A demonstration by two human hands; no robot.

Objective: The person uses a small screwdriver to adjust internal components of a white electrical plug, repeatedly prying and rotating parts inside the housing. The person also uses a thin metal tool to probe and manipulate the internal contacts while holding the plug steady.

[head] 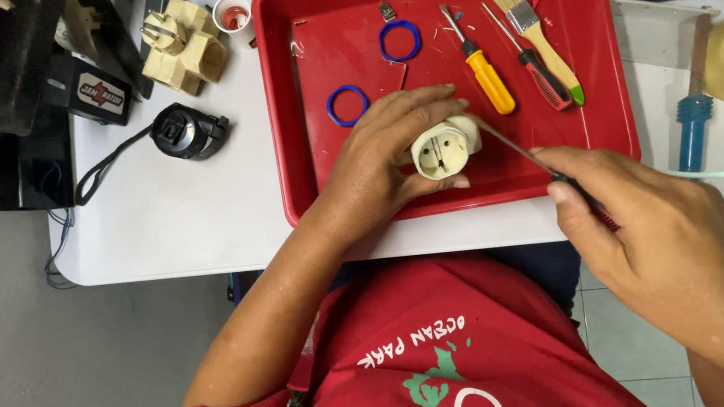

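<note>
Left hand [376, 163] grips cream socket [443, 147] over the tray's [284, 105] front edge, face toward wearer. Right hand [643, 222] is closed around a screwdriver [519, 148], tip at socket's side. Advice: keep blade seated square, socket braced, torque gentle.
</note>
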